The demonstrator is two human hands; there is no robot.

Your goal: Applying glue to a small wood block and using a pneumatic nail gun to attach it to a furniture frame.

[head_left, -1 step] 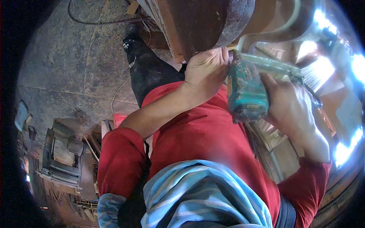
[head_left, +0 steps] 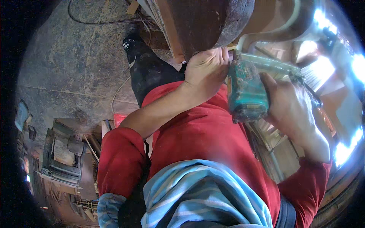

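The green power tool [head_left: 246, 89] sits in the upper right of the frame; the right hand [head_left: 291, 110] is wrapped tight around it; the left hand [head_left: 205, 72] is curled shut beside it, pressing on the dark wooden piece [head_left: 201, 22] at the top; a grey machine [head_left: 62, 152] sits at the lower left.
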